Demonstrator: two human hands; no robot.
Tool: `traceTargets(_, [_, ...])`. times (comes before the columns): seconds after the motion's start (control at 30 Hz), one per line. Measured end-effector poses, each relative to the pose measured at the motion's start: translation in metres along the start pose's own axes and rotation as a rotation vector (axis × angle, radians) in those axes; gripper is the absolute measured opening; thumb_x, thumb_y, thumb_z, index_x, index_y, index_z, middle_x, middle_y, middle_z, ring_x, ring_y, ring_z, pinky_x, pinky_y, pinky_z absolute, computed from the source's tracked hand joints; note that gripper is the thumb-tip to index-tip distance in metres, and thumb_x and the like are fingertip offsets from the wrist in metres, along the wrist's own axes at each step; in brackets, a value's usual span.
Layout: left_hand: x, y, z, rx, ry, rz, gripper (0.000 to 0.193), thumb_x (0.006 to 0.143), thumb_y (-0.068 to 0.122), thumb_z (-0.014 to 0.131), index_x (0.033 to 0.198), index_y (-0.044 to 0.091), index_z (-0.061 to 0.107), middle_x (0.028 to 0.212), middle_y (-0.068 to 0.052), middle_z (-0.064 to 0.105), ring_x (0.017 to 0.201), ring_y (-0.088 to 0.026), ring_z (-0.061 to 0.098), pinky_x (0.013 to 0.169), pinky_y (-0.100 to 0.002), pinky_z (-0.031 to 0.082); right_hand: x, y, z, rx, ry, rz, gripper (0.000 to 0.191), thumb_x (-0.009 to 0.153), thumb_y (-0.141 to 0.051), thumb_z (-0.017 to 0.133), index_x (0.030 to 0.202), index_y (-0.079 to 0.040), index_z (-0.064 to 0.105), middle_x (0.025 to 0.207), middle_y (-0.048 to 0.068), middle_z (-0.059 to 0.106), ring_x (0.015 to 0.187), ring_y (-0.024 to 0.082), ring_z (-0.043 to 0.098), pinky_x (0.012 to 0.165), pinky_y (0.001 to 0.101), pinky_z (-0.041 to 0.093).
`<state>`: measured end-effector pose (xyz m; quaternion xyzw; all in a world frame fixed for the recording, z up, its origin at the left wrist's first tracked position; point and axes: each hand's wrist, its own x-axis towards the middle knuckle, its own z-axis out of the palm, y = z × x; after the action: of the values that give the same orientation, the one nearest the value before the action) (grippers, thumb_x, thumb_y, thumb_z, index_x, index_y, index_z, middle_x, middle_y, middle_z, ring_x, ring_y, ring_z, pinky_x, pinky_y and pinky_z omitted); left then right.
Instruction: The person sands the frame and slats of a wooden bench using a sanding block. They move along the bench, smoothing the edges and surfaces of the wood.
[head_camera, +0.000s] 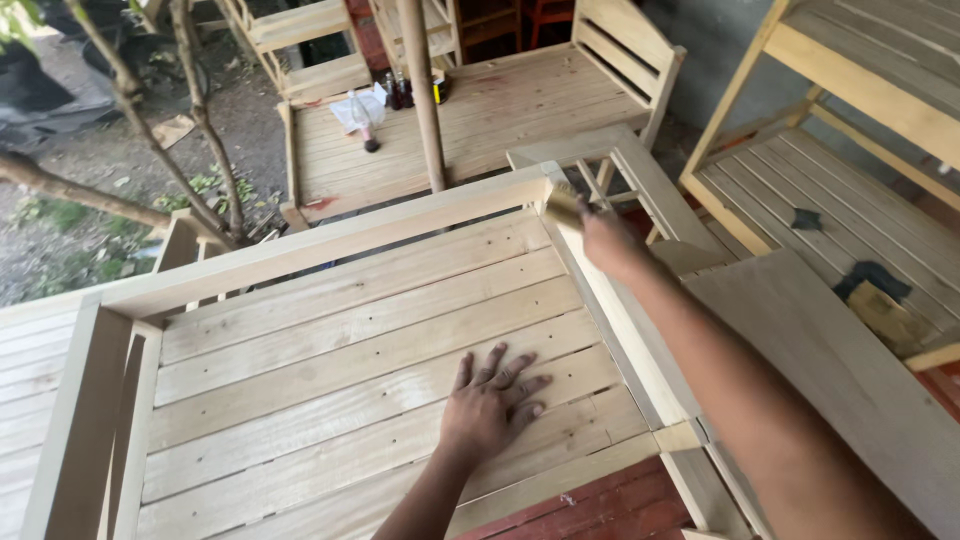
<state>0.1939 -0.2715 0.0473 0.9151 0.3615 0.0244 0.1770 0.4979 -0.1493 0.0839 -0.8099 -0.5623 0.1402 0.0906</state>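
Note:
My left hand (492, 398) lies flat, fingers spread, on the pale slats of a wooden bench seat (330, 350). My right hand (603, 238) reaches out to the seat's far right corner and grips a small tan sanding block (562, 205), pressed against the side rail (612, 310) near the backrest rail (330, 240). The fingers wrap the block, which is partly blurred.
A round wooden post (424, 95) rises behind the bench. A second slatted piece (500, 110) beyond carries a bottle (364, 122) and paper. More unfinished furniture (850, 200) stands right, with dark sandpaper scraps (872, 277). Tree branches (190, 110) and dirt lie left.

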Motion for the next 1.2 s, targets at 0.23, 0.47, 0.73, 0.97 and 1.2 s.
traceTargets(0.23, [-0.007, -0.002, -0.001, -0.005, -0.005, -0.034, 0.047, 0.098, 0.059, 0.042, 0.143, 0.046, 0.053, 0.164, 0.015, 0.03, 0.156, -0.022, 0.014, 0.125, -0.055, 0.004, 0.0, 0.058, 0.033, 0.659, 0.131, 0.065, 0.065, 0.105, -0.057, 0.051, 0.13, 0.002, 0.062, 0.112, 0.014, 0.073, 0.102, 0.026, 0.069, 0.093, 0.0425, 0.053])
traceTargets(0.47, [0.054, -0.002, 0.012, 0.072, 0.165, -0.1, 0.052, 0.099, 0.059, 0.041, 0.147, 0.042, 0.047, 0.166, 0.007, 0.025, 0.155, -0.026, 0.016, 0.123, -0.056, 0.006, -0.055, 0.113, 0.096, 1.514, -0.136, -0.099, 0.054, 0.1, -0.045, 0.059, 0.131, -0.001, 0.062, 0.108, 0.011, 0.072, 0.092, 0.019, 0.07, 0.081, 0.0349, 0.058])
traceTargets(0.73, [0.136, 0.0, 0.02, 0.118, 0.273, -0.145, 0.059, 0.1, 0.059, 0.038, 0.156, 0.041, 0.037, 0.168, -0.001, 0.024, 0.154, -0.033, 0.017, 0.124, -0.056, 0.01, 0.056, 0.034, 0.051, 1.264, -0.098, 0.071, 0.061, 0.101, -0.056, 0.058, 0.121, 0.0, 0.072, 0.101, 0.011, 0.074, 0.086, 0.016, 0.068, 0.078, 0.0286, 0.054])
traceTargets(0.97, [0.133, -0.001, 0.015, 0.104, 0.238, -0.187, 0.057, 0.099, 0.061, 0.039, 0.15, 0.036, 0.045, 0.168, 0.002, 0.023, 0.155, -0.03, 0.015, 0.124, -0.054, 0.008, 0.016, 0.045, 0.073, 1.376, -0.147, -0.034, 0.062, 0.1, -0.05, 0.056, 0.133, 0.002, 0.061, 0.11, 0.017, 0.073, 0.096, 0.025, 0.071, 0.083, 0.0344, 0.058])
traceTargets(1.2, [0.13, 0.001, 0.012, 0.127, 0.241, -0.215, 0.057, 0.1, 0.059, 0.039, 0.15, 0.035, 0.049, 0.168, 0.003, 0.025, 0.156, -0.029, 0.017, 0.125, -0.052, 0.01, 0.036, 0.049, 0.097, 1.344, -0.148, -0.039, 0.07, 0.098, -0.062, 0.048, 0.137, -0.006, 0.06, 0.113, 0.006, 0.074, 0.099, 0.015, 0.069, 0.082, 0.0281, 0.056])
